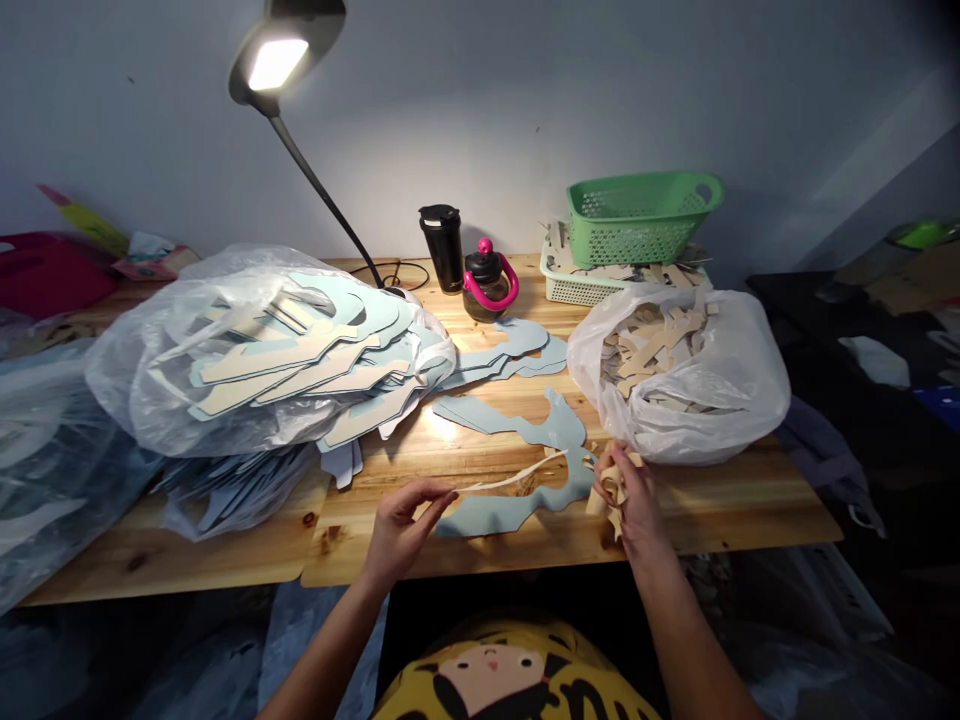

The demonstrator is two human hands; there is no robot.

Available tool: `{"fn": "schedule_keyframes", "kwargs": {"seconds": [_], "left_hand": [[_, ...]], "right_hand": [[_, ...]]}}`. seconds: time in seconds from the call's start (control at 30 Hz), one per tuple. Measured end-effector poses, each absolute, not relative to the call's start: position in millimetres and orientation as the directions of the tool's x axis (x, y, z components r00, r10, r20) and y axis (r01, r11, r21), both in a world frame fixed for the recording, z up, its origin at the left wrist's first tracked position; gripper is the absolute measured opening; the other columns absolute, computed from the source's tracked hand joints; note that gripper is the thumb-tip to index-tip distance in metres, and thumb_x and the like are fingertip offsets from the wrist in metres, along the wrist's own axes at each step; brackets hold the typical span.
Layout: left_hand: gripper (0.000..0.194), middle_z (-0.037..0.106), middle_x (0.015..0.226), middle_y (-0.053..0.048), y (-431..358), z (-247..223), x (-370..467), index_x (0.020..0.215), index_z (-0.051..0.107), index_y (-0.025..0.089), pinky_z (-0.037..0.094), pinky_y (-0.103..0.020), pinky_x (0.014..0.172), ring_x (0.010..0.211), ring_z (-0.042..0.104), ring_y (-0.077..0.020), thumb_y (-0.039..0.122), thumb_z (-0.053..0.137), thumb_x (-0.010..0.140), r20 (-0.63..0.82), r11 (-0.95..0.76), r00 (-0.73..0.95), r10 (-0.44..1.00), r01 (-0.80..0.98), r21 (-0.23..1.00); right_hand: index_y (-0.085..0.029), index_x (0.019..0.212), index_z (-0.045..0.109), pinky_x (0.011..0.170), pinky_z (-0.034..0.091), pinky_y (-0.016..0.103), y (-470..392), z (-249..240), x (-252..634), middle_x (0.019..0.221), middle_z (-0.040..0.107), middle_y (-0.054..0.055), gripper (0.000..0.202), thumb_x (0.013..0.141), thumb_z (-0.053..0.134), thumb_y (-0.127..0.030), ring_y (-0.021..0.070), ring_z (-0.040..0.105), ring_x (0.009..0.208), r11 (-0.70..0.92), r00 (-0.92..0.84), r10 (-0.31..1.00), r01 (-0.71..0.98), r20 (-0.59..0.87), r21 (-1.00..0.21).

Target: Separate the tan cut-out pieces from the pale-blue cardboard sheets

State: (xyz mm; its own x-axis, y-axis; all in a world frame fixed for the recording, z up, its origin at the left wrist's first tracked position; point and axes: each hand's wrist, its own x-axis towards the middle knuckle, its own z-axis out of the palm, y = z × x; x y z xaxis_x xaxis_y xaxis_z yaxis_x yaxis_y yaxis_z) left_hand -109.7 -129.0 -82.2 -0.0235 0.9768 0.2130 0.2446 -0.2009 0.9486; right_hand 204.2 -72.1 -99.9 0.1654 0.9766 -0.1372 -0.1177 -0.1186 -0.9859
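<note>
My left hand [401,530] is closed, with thumb and fingertips pinching the end of a thin cream strip [514,481]. The strip stretches rightward over a pale blue curved cut-out piece [491,513] lying near the table's front. In my right hand [637,505] is a bunch of curled tan scraps [613,487], gripped by closed fingers beside that piece's right end. Just behind lies a second blue cut-out [555,428], and farther back a few overlapping blue cut-outs [517,345].
A clear bag [150,400] of cream-and-blue cut-outs fills the left side. At right stands a white bag [720,400] of tan scraps. Behind are a black tumbler [442,250], a pink-handled bottle [484,285] and a green basket [637,225] on a cream basket [581,288]. A lit lamp [319,185] leans overhead.
</note>
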Motion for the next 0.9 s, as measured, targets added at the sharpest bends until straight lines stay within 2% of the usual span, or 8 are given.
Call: {"fn": "schedule_keyframes", "kwargs": {"seconds": [0.07, 0.17, 0.23, 0.33, 0.43, 0.6, 0.73, 0.9], "left_hand": [[0.013, 0.071, 0.087, -0.002, -135, -87, -112, 0.093, 0.071, 0.02, 0.054, -0.021, 0.074, 0.08, 0.068, -0.0118, 0.013, 0.069, 0.082, 0.348, -0.318, -0.029, 0.937, 0.337, 0.886], [0.027, 0.072, 0.092, 0.0, -141, -91, -109, 0.1, 0.069, 0.022, 0.055, -0.024, 0.081, 0.086, 0.068, -0.0123, 0.003, 0.066, 0.081, 0.499, -0.456, -0.012, 0.867, 0.389, 0.801], [0.032, 0.071, 0.094, -0.001, -144, -91, -104, 0.103, 0.067, 0.022, 0.056, -0.026, 0.084, 0.09, 0.068, -0.0134, -0.001, 0.065, 0.08, 0.551, -0.51, 0.012, 0.835, 0.394, 0.765], [0.034, 0.07, 0.098, -0.003, -146, -89, -99, 0.105, 0.066, 0.021, 0.055, -0.027, 0.085, 0.094, 0.067, -0.0139, -0.002, 0.064, 0.08, 0.588, -0.551, 0.058, 0.807, 0.434, 0.713], [0.033, 0.069, 0.1, -0.004, -150, -89, -100, 0.107, 0.064, 0.019, 0.055, -0.025, 0.082, 0.093, 0.066, -0.013, -0.001, 0.062, 0.081, 0.593, -0.578, 0.147, 0.792, 0.494, 0.649], [0.043, 0.067, 0.106, -0.006, -161, -106, -110, 0.122, 0.055, 0.018, 0.054, -0.028, 0.086, 0.096, 0.064, -0.0152, 0.016, 0.071, 0.082, 0.524, -0.467, 0.142, 0.84, 0.682, 0.563], [0.049, 0.066, 0.108, -0.006, -169, -117, -117, 0.128, 0.048, 0.019, 0.052, -0.033, 0.091, 0.101, 0.062, -0.0174, 0.024, 0.069, 0.084, 0.407, -0.325, 0.079, 0.91, 0.744, 0.583], [0.051, 0.066, 0.105, -0.005, -172, -116, -121, 0.13, 0.044, 0.021, 0.051, -0.032, 0.088, 0.098, 0.062, -0.017, 0.025, 0.068, 0.086, 0.356, -0.305, 0.088, 0.93, 0.725, 0.617]], "right_hand": [[-0.015, 0.08, 0.053, 0.047, 0.028, 0.018, -72, -98, 203, 0.063, 0.044, 0.0, 0.051, 0.078, 0.062, -0.065, 0.0068, 0.037, 0.053, -0.192, 0.085, 0.976, -0.085, -0.199, -0.978], [-0.011, 0.082, 0.062, 0.052, 0.032, 0.019, -78, -94, 187, 0.069, 0.052, 0.004, 0.06, 0.079, 0.059, -0.07, 0.008, 0.043, 0.059, -0.288, -0.259, 0.922, 0.033, -0.287, -0.957], [-0.009, 0.085, 0.063, 0.056, 0.036, 0.02, -84, -93, 173, 0.073, 0.055, 0.006, 0.063, 0.079, 0.057, -0.071, 0.0098, 0.047, 0.065, -0.319, -0.37, 0.877, 0.033, -0.308, -0.947], [-0.011, 0.089, 0.059, 0.064, 0.04, 0.021, -91, -96, 158, 0.079, 0.056, 0.005, 0.053, 0.077, 0.066, -0.062, 0.011, 0.05, 0.072, -0.305, -0.335, 0.901, -0.034, -0.277, -0.952], [-0.013, 0.085, 0.054, 0.062, 0.038, 0.02, -92, -102, 157, 0.076, 0.052, 0.002, 0.043, 0.078, 0.07, -0.052, 0.0094, 0.046, 0.068, -0.228, -0.307, 0.925, 0.023, -0.224, -0.973], [-0.014, 0.08, 0.047, 0.057, 0.032, 0.02, -91, -103, 164, 0.068, 0.043, -0.001, 0.04, 0.082, 0.066, -0.048, 0.0074, 0.039, 0.061, -0.185, -0.25, 0.947, 0.082, -0.2, -0.979], [-0.014, 0.078, 0.047, 0.056, 0.031, 0.02, -96, -97, 160, 0.066, 0.043, -0.001, 0.04, 0.081, 0.066, -0.048, 0.0073, 0.038, 0.06, -0.202, -0.273, 0.935, 0.123, -0.229, -0.972], [-0.013, 0.072, 0.05, 0.056, 0.033, 0.021, -101, -91, 145, 0.061, 0.046, 0.0, 0.04, 0.08, 0.067, -0.048, 0.0082, 0.04, 0.058, -0.179, -0.299, 0.924, 0.216, -0.239, -0.96]]}}
